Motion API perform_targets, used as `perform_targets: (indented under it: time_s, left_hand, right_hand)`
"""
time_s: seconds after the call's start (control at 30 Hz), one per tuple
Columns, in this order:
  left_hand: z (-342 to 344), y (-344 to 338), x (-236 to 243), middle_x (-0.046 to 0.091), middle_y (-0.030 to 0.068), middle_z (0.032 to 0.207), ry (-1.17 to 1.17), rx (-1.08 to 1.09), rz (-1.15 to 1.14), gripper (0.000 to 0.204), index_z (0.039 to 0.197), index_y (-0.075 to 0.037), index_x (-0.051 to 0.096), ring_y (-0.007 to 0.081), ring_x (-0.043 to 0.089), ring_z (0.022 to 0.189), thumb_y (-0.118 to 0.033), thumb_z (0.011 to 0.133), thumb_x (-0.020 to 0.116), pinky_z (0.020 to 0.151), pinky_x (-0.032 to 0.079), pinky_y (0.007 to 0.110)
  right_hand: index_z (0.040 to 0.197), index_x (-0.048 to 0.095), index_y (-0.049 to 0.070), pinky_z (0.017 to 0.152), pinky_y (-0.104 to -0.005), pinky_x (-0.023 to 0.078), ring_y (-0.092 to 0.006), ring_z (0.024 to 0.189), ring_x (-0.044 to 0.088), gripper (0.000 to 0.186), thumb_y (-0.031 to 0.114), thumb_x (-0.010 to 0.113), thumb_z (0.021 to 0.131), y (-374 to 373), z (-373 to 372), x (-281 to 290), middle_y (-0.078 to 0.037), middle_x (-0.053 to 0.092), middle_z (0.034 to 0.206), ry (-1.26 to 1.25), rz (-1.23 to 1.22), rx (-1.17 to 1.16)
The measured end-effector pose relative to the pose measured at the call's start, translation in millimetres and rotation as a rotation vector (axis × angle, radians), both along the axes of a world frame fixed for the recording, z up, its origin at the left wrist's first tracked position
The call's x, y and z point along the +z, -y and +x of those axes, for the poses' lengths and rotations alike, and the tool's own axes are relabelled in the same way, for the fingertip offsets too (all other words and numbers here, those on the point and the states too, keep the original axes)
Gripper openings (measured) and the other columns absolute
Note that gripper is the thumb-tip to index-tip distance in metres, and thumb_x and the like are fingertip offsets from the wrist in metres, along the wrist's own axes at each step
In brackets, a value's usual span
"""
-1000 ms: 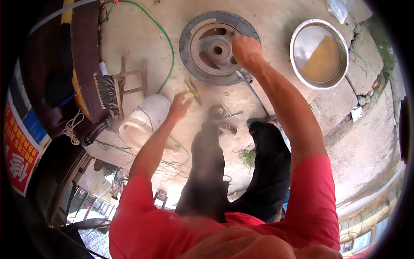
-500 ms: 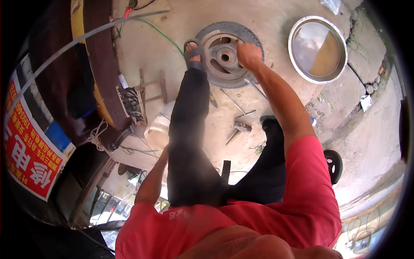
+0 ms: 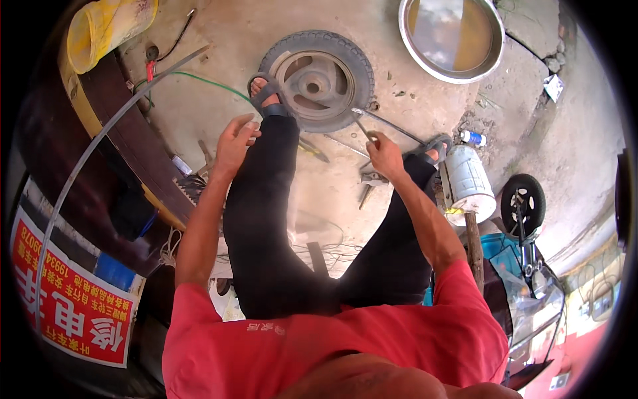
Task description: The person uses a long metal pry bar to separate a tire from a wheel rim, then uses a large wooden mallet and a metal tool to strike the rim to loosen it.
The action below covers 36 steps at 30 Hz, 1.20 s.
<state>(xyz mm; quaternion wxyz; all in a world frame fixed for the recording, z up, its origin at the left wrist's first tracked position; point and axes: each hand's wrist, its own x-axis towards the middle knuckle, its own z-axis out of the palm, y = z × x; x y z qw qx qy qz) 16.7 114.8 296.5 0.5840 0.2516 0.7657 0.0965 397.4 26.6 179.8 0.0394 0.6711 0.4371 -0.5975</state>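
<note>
A wheel with a grey tyre [image 3: 312,88] lies flat on the concrete, with my left sandalled foot [image 3: 264,90] on its left edge. My left hand [image 3: 237,138] is just below that foot beside my left leg, fingers apart and slightly bent. My right hand [image 3: 383,151] is closed on a thin metal bar [image 3: 361,124] that slants up toward the tyre's lower right. A longer metal bar [image 3: 399,128] lies from the tyre toward my right foot. A yellow-handled tool [image 3: 311,149] lies below the wheel, partly hidden by my leg.
A steel basin of murky liquid [image 3: 488,46] stands at upper right. A white bucket [image 3: 468,179], small bottle [image 3: 474,138] and black small wheel [image 3: 523,203] are at right. A yellow bucket [image 3: 109,26], green hose [image 3: 209,83], dark bench [image 3: 109,123] and red sign [image 3: 76,299] are at left.
My left foot has moved up onto the wheel. My right hand has come down off the wheel onto a thin bar, and my left hand has risen beside my leg. The view has shifted.
</note>
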Motion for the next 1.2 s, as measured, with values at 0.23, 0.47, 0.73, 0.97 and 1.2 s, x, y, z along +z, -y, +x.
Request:
perform_targets:
  time_s: [0.23,0.47,0.73,0.97,1.2]
  left_hand:
    - [85,32,8,0.071,0.0116,0.116,0.123,-0.428,-0.089,0.04,0.129,0.0,0.061,0.0186,0.068,0.105,-0.026,0.099,0.063,0.093,0.05,0.03]
    - [193,80,27,0.069,0.0114,0.111,0.189,-0.395,-0.29,0.041,0.129,0.001,0.06,0.0174,0.065,0.103,-0.028,0.099,0.06,0.087,0.05,0.031]
    - [286,153,6,0.064,0.0093,0.103,0.242,0.034,-0.704,0.042,0.122,-0.006,0.055,0.0222,0.066,0.093,-0.043,0.103,0.053,0.075,0.054,0.04]
    - [304,230,-23,0.064,0.0095,0.103,0.32,0.239,-0.697,0.041,0.118,-0.005,0.057,0.0229,0.067,0.091,-0.043,0.102,0.055,0.073,0.055,0.043]
    - [309,279,-76,0.067,0.0115,0.113,0.222,0.145,-0.854,0.057,0.131,-0.006,0.057,0.0246,0.066,0.102,-0.053,0.102,0.051,0.087,0.049,0.045]
  right_hand:
    - [0.134,0.061,-0.005,0.074,-0.0345,0.055,-0.0233,0.086,0.069,0.054,0.025,0.067,0.09,116,72,30,-0.019,0.072,0.11,-0.124,-0.494,-0.523]
    - [0.144,0.051,-0.005,0.053,-0.0256,0.043,-0.0113,0.057,0.051,0.054,0.014,0.058,0.094,126,90,44,-0.011,0.073,0.105,-0.263,-0.474,-0.658]
    - [0.146,0.045,-0.003,0.058,-0.0283,0.051,-0.0163,0.066,0.065,0.052,0.017,0.055,0.099,112,59,114,-0.017,0.068,0.111,-0.483,-0.568,-0.697]
    - [0.144,0.046,-0.001,0.062,-0.0284,0.053,-0.0183,0.089,0.07,0.049,0.017,0.054,0.099,140,80,138,-0.015,0.068,0.113,-0.495,-0.552,-0.629]
    - [0.143,0.047,-0.007,0.055,-0.0287,0.047,-0.0135,0.058,0.057,0.057,0.015,0.059,0.092,165,123,88,-0.013,0.07,0.092,-0.258,-0.589,-0.79]
